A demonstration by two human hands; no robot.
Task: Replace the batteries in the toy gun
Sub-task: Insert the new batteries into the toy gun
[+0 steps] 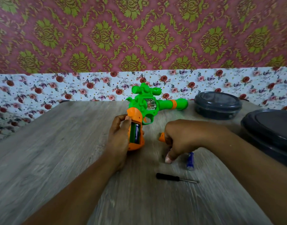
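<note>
A green and orange toy gun (149, 103) stands above the wooden table, barrel pointing right. My left hand (118, 135) grips its orange handle. The battery compartment in the handle is uncovered, and one blue battery (136, 133) sits inside it. My right hand (177, 140) is curled over an orange piece, apparently the battery cover (161, 137), just right of the handle. A loose blue battery (190, 160) lies on the table below my right hand. A small black-handled screwdriver (173, 178) lies nearer to me.
Two dark grey round lidded containers stand at the right: one at the back (218, 105) and a larger one (269, 135) at the table's right edge. A flowered wall borders the table (58, 159) behind.
</note>
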